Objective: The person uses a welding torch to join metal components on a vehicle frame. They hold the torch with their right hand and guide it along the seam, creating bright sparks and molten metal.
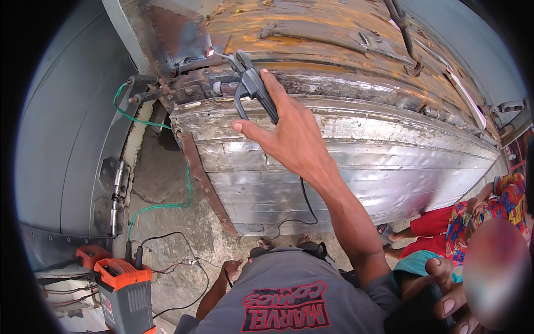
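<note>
Rusted metal bed (pixel 328 22); glowing spot (pixel 211 53) near left edge. Right hand (pixel 295 133): fingers closed around electrode holder (pixel 255 83), electrode (pixel 223 56) at spot. Left hand (pixel 232 269): cannot tell fingers' state.

A grey T-shirt (pixel 278 273) carries a red-and-black block-letter print (pixel 286 308) across its front. Its short sleeve (pixel 384 293) leaves the forearm (pixel 356 217) and right hand (pixel 297 136) bare. The footwear (pixel 303 238), barely visible, appears to be open sandals.

One electrode holder (pixel 256 87), one welding machine (pixel 128 298)
</note>
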{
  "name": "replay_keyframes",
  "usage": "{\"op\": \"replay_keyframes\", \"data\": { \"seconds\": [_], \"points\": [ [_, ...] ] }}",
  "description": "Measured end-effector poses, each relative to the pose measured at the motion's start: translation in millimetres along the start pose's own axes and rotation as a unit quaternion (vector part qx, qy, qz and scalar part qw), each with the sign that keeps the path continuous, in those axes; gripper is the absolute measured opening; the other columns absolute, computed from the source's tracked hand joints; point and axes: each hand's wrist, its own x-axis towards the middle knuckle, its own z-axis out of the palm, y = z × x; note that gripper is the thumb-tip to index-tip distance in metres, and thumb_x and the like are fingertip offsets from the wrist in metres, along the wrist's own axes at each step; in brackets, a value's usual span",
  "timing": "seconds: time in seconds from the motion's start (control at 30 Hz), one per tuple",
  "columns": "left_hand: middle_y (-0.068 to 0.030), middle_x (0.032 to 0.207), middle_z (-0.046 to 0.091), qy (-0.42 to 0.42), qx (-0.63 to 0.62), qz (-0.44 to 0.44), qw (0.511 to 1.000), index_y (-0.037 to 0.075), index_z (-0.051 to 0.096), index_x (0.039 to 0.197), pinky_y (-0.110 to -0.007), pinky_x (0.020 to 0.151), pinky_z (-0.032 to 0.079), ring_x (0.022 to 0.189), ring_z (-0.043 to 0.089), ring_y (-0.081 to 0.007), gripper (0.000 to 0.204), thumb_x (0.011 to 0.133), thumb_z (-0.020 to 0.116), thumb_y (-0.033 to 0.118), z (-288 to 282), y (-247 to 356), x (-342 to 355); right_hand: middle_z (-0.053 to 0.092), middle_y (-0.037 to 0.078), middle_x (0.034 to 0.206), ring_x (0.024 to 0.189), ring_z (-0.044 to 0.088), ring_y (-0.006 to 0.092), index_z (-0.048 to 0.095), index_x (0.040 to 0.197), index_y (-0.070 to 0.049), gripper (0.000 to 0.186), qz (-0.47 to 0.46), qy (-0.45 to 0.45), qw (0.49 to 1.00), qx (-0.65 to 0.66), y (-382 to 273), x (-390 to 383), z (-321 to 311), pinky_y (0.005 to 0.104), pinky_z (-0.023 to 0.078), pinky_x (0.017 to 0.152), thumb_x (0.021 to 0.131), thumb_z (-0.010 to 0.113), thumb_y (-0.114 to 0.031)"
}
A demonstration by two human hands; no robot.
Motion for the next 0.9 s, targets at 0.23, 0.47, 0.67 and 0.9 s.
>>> {"op": "replay_keyframes", "data": {
  "seconds": [0.23,0.47,0.67,0.9],
  "points": [
    [-0.0075,0.077,0.072,0.133,0.284,-0.062,0.948,0.011,0.076,0.105,-0.043,0.063,0.053,0.068,0.069,-0.0219,0.028,0.099,0.076,0.037,-3.1,-13.9,2.0,0.075,0.034,0.12,0.113,0.075,0.0467,0.04,0.167,0.003,0.107,0.02,-0.023,1.0,-0.005,-4.3,8.6,2.5,0.0505,0.056,0.099,0.09,0.087,-0.053],
    [-0.0106,0.082,0.076,0.155,0.316,-0.056,0.934,0.02,0.076,0.12,-0.048,0.067,0.058,0.077,0.075,-0.0221,0.023,0.101,0.069,0.033,-0.3,-22.7,3.8,0.072,0.034,0.132,0.123,0.071,0.0477,0.039,0.168,0.002,0.105,0.001,-0.03,0.999,-0.028,-16.5,8.4,13.4,0.0518,0.055,0.104,0.091,0.086,-0.053],
    [-0.0097,0.078,0.073,0.14,0.311,-0.066,0.938,0.014,0.075,0.107,-0.045,0.065,0.055,0.072,0.072,-0.0216,0.018,0.101,0.072,0.031,-6.3,-24.6,-0.4,0.071,0.033,0.135,0.122,0.073,0.0449,0.039,0.168,0.002,0.107,0.033,-0.037,0.998,-0.027,-13.0,8.3,9.2,0.0506,0.055,0.104,0.09,0.086,-0.054],
    [-0.0087,0.073,0.069,0.127,0.311,-0.07,0.939,0.008,0.073,0.091,-0.042,0.061,0.052,0.066,0.069,-0.021,0.024,0.1,0.074,0.03,-9.0,-29.2,-6.4,0.073,0.021,0.099,0.08,0.071,0.0274,0.042,0.167,0.001,0.108,-0.014,0.014,0.998,-0.062,-9.0,4.3,13.9,0.0441,0.055,0.073,0.088,0.089,-0.055]
  ]
}}
